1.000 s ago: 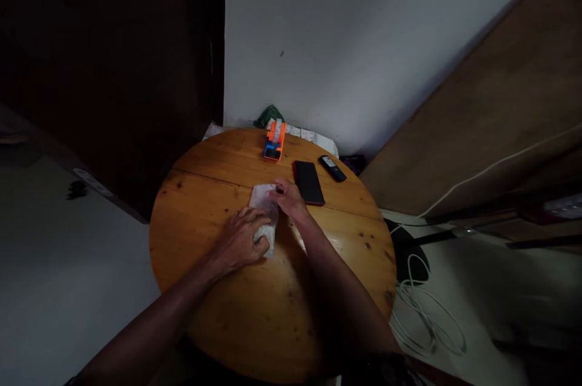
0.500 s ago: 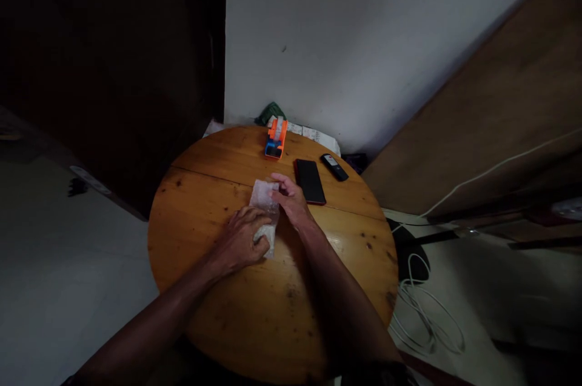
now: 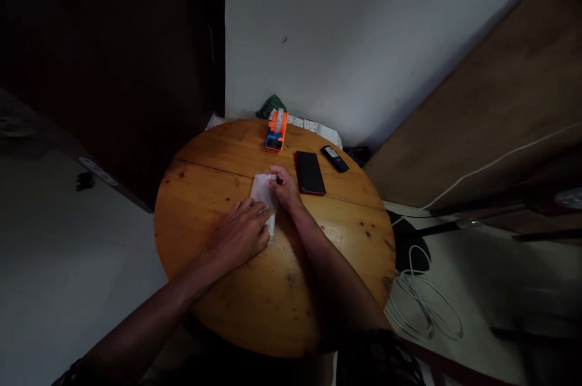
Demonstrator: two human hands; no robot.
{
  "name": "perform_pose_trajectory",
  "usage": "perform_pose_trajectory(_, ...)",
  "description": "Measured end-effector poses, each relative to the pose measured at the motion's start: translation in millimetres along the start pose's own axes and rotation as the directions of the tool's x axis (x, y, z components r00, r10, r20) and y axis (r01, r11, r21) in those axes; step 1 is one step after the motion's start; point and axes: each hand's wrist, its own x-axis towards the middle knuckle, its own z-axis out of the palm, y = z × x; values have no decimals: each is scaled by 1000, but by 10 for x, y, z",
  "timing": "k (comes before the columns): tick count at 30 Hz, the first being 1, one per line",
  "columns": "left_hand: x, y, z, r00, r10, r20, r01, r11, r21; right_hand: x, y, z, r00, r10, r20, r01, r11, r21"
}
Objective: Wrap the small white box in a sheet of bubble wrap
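Dial: tabletop (image 3: 357, 243), round, knotted wood, 12 o'clock toward the wall (image 3: 345, 28); a seam crosses it from 10 to about 3.
Wrap sheet (image 3: 262, 190): one, whitish, translucent; lies near the dial's centre, long sides running roughly 12 to 6, well inside the rim.
Left hand (image 3: 245, 231): fingers bent, close together, laid over the sheet's 6 o'clock end from the 8 o'clock side; whether they clamp it, cannot tell.
Right hand (image 3: 286, 191): at the sheet's 1 o'clock corner, forefinger and thumb curled with a dark gap showing between; whether they pinch the edge, cannot tell.
Tape dispenser (image 3: 276, 131): orange and blue, at 12, near the far rim.
Black slab (image 3: 311, 173): flat, red-edged, at 1, just beside the right hand.
Handset (image 3: 335, 159): dark, slim, pale panel; between 1 and 2, between slab and rim.
Room on the wood: broad stretch from the left hand to the 9 o'clock rim; another below both hands to 6, crossed at 5 by the right forearm.
Beyond the rim: green bundle (image 3: 273, 106) at 12; pale cable (image 3: 411, 298), looped on the floor, at 4.
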Motion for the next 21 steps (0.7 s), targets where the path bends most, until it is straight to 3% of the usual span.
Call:
perform_pose_trajectory(3, -8, -27, 27, 999, -26, 37, 26, 1000, -6, 44, -29, 43, 1000, 21, -8, -21, 1000, -12)
perform_pose_trajectory(8, 0, -99, 126, 998, -57, 0, 57, 996, -62, 21, -271, 11, 997, 67, 24, -69, 992, 101)
perform_pose_trajectory(15, -1, -140, 196, 997, -55, -57, 51, 996, -69, -402, -738, -180, 974, -183, 131, 169, 979, 112)
perform_pose_trajectory(18, -53, -115, 230, 981, -137, -136, 126, 988, -85, -603, -828, -192, 966, -221, 137, 212, 974, 78)
perform_pose_trajectory(21, -117, -70, 231, 933, -293, -210, 269, 954, -133, -769, -853, -187, 960, -245, 132, 240, 969, 55)
